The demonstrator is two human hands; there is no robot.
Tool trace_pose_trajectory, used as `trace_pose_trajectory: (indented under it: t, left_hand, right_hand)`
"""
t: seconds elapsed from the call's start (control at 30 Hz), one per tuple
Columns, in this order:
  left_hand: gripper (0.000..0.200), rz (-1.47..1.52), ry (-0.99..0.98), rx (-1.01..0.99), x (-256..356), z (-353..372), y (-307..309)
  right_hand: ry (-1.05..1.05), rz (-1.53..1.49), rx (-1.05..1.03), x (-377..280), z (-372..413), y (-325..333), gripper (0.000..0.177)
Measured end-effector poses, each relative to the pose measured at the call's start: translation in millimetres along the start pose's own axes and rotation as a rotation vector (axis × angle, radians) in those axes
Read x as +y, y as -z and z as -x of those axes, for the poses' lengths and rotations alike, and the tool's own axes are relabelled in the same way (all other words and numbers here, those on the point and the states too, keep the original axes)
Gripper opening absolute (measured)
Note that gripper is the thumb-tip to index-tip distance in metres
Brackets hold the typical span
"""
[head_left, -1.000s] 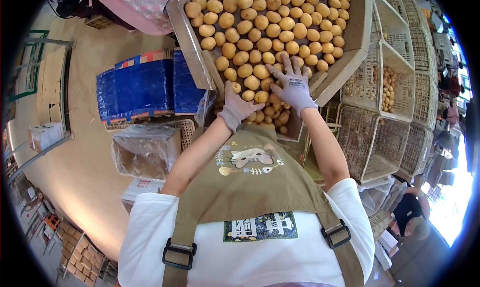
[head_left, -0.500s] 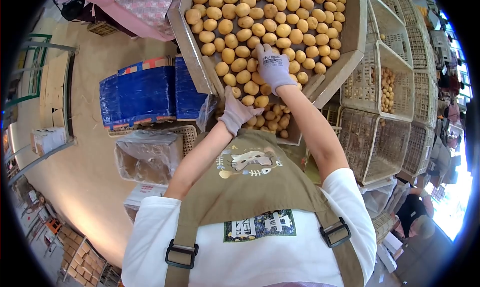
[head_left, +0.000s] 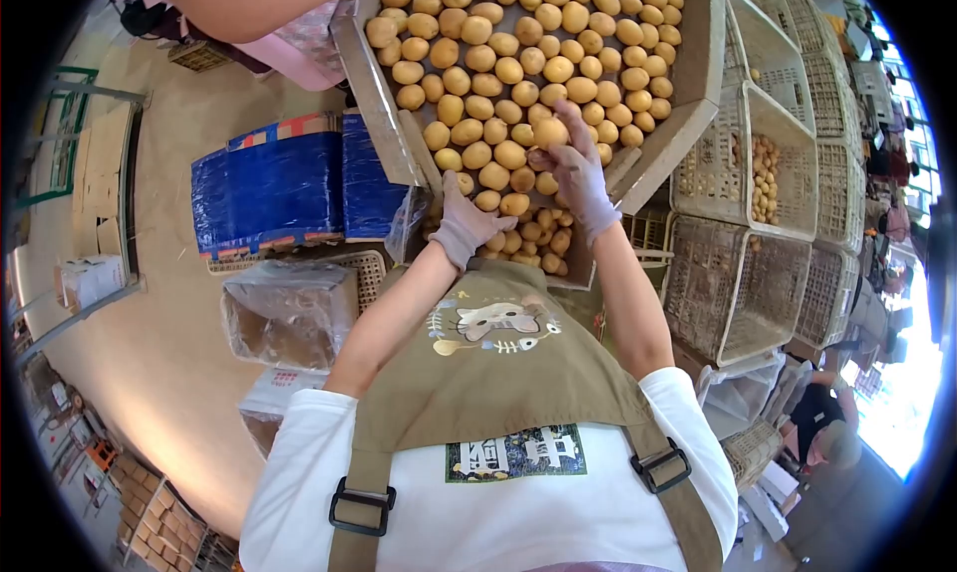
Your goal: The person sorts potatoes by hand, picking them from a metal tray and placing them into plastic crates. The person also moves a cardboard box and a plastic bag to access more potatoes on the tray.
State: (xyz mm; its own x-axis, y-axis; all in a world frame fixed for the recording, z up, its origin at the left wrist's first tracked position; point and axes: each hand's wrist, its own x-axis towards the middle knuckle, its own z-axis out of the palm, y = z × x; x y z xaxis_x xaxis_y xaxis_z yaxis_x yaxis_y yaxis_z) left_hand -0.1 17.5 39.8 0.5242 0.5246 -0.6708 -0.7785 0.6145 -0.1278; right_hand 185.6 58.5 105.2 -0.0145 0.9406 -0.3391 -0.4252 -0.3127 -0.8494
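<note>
Many yellow-brown potatoes (head_left: 478, 84) cover the metal-sided sorting table (head_left: 663, 139). My right hand (head_left: 580, 173), in a pale glove, has drawn back to the table's near right side. Between its thumb and fingers is a single potato (head_left: 549, 132), lifted above the others. My left hand (head_left: 465, 221), gloved too, rests at the left of the narrow outlet, its thumb and fingers spread beside the potatoes there. Below the outlet, more potatoes (head_left: 538, 243) lie in a container close to my apron.
Stacked plastic crates (head_left: 738, 273) stand on the right, one with potatoes (head_left: 765, 178) inside. Blue-wrapped boxes (head_left: 267, 188) and a plastic-covered carton (head_left: 289, 313) are on the left. Another person's arm (head_left: 264, 4) reaches in at the upper left; a person (head_left: 822, 418) is at lower right.
My right hand has turned and moved back toward me and rightward, now with a potato in its fingers. My left hand stays nearly in place. Another person's arm has come into view at upper left.
</note>
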Motion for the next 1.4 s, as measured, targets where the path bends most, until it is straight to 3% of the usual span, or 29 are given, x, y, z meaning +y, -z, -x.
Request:
trace_pose_trajectory:
  t: [0.03,0.1,0.13,0.2,0.27,0.3,0.37,0.5,0.53,0.57,0.6,0.67,0.77,0.8,0.87,0.9,0.93,1.0,1.03,1.07,1.17,1.23,1.3,1.33,1.4]
  left_hand:
    - [0.075,-0.02,0.009,-0.039,1,-4,6]
    - [0.08,-0.061,0.023,-0.12,3,-22,28]
    - [0.074,-0.318,-0.087,-0.242,1,-24,33]
    - [0.07,0.566,0.428,-0.532,7,-39,59]
    - [0.068,1.124,0.757,-0.639,9,-38,58]
    - [0.068,1.229,0.832,-0.628,7,-38,58]
    - [0.07,1.026,0.745,-0.617,6,-37,57]
    - [0.078,-0.178,0.069,-0.506,6,-41,60]
    - [0.08,-0.074,0.109,-0.525,7,-42,62]
    - [0.081,0.029,0.151,-0.541,8,-42,64]
    - [0.082,0.536,0.403,-0.605,10,-42,67]
    - [0.083,0.82,0.528,-0.592,11,-40,69]
    - [0.085,0.142,0.165,-0.415,7,-41,64]
    - [0.086,-0.08,0.043,-0.347,5,-41,62]
    - [0.083,-0.241,-0.058,-0.182,3,-31,45]
    - [0.079,-0.181,-0.038,-0.091,3,-24,35]
    - [0.075,-0.123,-0.016,0.001,3,-18,26]
    - [0.052,-0.813,-0.223,-0.143,12,-54,91]
    - [0.048,-0.907,-0.25,-0.162,13,-54,94]
    - [0.044,-0.999,-0.281,-0.18,14,-55,97]
    - [0.059,-0.537,-0.135,-0.08,7,-38,68]
    - [0.066,-0.341,-0.085,-0.004,1,-22,40]
    - [0.069,-0.276,-0.078,0.074,-2,-13,21]
    - [0.079,-0.095,-0.035,0.067,-1,-15,18]
    - [0.091,-0.041,0.02,0.093,4,-11,12]
  right_hand:
    - [-0.073,-0.097,-0.083,3,4,15,0.063]
    - [-0.059,-0.148,-0.034,-3,20,8,0.053]
    - [-0.074,-0.228,-0.049,-2,22,11,0.047]
    - [-0.104,-0.39,-0.085,7,24,19,0.042]
    - [-0.11,-0.521,-0.211,11,23,25,0.05]
    - [-0.113,-0.585,-0.276,13,23,27,0.057]
    - [-0.122,-0.56,-0.26,12,22,26,0.063]
    - [-0.116,-0.45,-0.155,12,22,24,0.056]
    - [-0.112,-0.392,-0.101,12,22,23,0.054]
    - [-0.032,-0.117,-0.024,15,19,22,0.053]
    - [0.047,0.158,0.052,20,15,21,0.052]
    - [0.147,0.812,0.153,5,24,9,0.05]
    - [0.405,1.5,0.089,9,21,29,0.046]
    - [0.379,1.47,0.177,14,20,33,0.044]
    - [0.31,1.714,0.08,12,17,40,0.045]
    - [0.272,1.833,0.032,11,15,43,0.046]
    - [0.08,1.835,-0.075,-6,10,36,0.048]
    - [0.212,1.793,0.146,-13,2,31,0.049]
    - [0.278,1.765,0.254,-12,1,27,0.05]
    - [0.142,1.788,0.123,-8,0,21,0.054]
    - [0.12,1.923,-0.153,-5,7,28,0.06]
    - [-0.019,1.754,-0.204,-14,-16,47,0.065]
    - [0.119,1.574,0.002,-14,-19,45,0.055]
    - [0.232,1.772,0.044,-4,-16,40,0.051]
    - [0.519,2.058,0.117,2,-14,38,0.041]
